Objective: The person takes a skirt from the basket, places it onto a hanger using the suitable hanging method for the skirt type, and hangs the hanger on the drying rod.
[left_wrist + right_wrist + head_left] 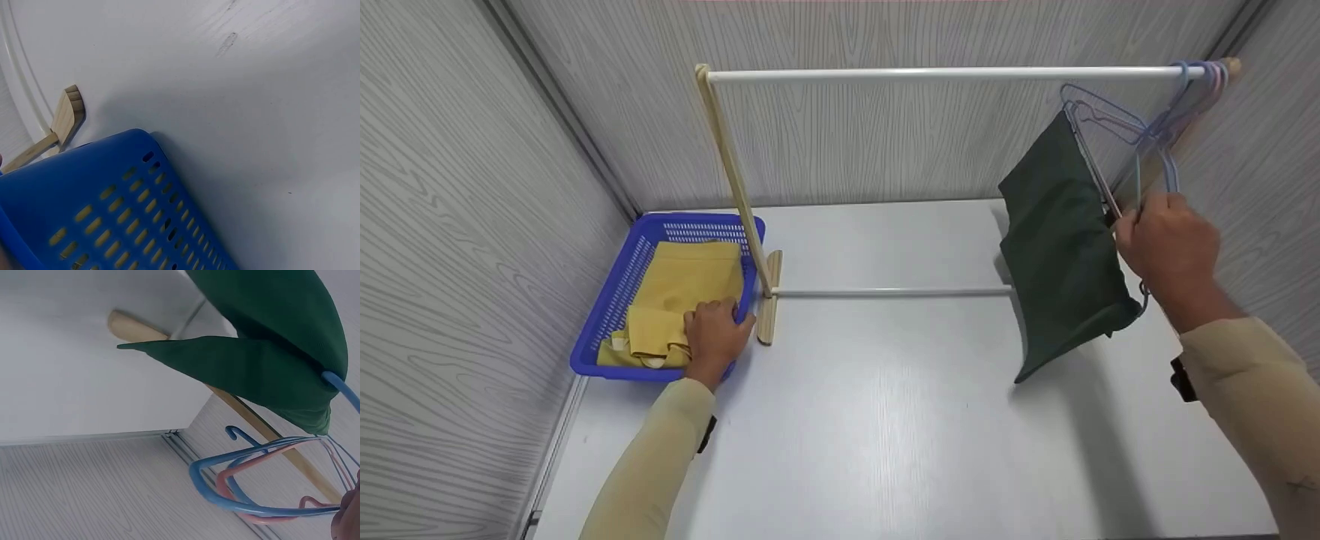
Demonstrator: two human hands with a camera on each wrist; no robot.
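Green cloth (1057, 247) hung at three o'clock in the head view, beside the right hand (1170, 236), whose fingers were clenched around hangers (202, 488). At nine o'clock stood a blue basket (622, 373) with yellow cloth (694, 274); the left hand (716, 334) lay at its four-o'clock rim, but whether its fingers grasped something, I could not tell.

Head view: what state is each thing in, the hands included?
Blue basket: upright, partly filled
Yellow cloth: folded, lying in the basket
Rack: standing upright
Hangers: bunched near the rack's right end
Green cloth: hanging down, creased
Left hand: at the basket's right rim, grip unclear
Right hand: gripping hangers
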